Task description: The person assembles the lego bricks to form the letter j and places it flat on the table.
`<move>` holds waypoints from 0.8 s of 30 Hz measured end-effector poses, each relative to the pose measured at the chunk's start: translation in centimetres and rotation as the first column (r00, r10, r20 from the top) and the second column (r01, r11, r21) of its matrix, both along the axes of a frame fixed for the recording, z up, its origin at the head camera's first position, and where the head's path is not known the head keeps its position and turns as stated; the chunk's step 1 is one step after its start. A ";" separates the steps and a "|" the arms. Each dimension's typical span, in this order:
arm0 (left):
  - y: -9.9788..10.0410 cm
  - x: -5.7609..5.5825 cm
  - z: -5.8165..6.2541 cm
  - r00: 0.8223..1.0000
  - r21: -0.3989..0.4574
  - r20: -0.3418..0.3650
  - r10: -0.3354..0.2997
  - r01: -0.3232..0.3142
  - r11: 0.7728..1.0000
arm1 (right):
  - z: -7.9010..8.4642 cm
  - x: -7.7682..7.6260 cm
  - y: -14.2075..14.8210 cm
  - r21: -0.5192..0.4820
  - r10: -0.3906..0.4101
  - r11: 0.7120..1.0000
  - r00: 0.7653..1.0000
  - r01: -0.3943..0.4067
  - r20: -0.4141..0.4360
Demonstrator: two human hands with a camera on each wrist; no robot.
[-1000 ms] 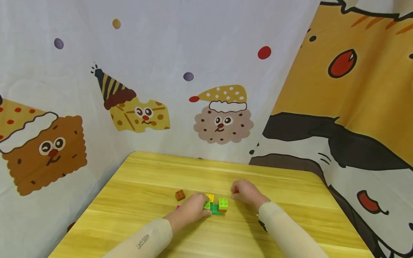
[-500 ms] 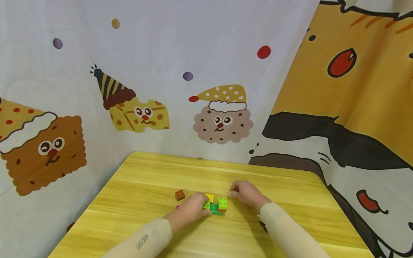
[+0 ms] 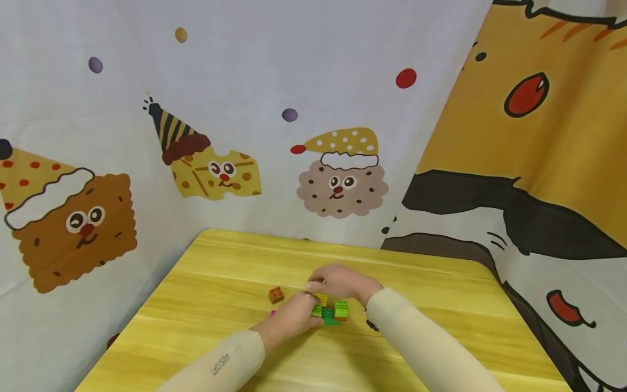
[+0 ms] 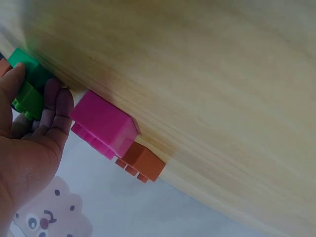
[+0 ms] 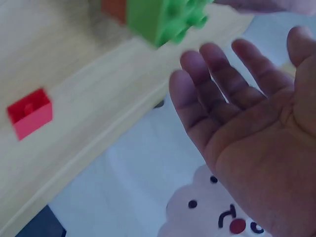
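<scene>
From the head view, I see the person's two hands close together over the table point(image 3: 235, 283). The left hand point(image 3: 290, 317) grips the near light green block point(image 3: 317, 311), beside the dark green block point(image 3: 328, 317). The right hand point(image 3: 340, 280) reaches above the yellow block point(image 3: 321, 299); another light green block point(image 3: 341, 306) sits on an orange block point(image 3: 340, 318). A brown block point(image 3: 276, 294) lies off to the left.

At the left wrist, thumb and fingers close round the green pieces, with a pink block point(image 4: 101, 123) just beside the fingertips.

At the right wrist, that hand's fingers are spread and loose; whether they touch anything I can't tell. A red block point(image 5: 30, 113) lies on the table well apart.
</scene>
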State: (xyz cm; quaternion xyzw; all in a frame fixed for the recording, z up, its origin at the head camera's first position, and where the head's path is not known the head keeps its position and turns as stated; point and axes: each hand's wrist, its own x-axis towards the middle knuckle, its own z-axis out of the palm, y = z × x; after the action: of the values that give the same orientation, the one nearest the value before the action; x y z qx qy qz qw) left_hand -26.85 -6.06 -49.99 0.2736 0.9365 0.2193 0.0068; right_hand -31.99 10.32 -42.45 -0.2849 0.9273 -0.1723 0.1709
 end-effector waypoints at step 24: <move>-0.2 0.4 -0.4 0.999 0.018 -0.045 -0.022 0.023 1.000 | -1.9 -1.8 -6.9 0.162 0.042 0.986 0.999 -0.047 0.035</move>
State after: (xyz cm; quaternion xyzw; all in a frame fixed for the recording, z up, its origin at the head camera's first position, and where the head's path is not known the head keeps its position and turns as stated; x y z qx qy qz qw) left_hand -26.46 -6.29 -50.38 0.2891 0.9311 0.2219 -0.0140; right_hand -33.82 3.46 -44.40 -0.2880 0.9289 -0.0966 0.2120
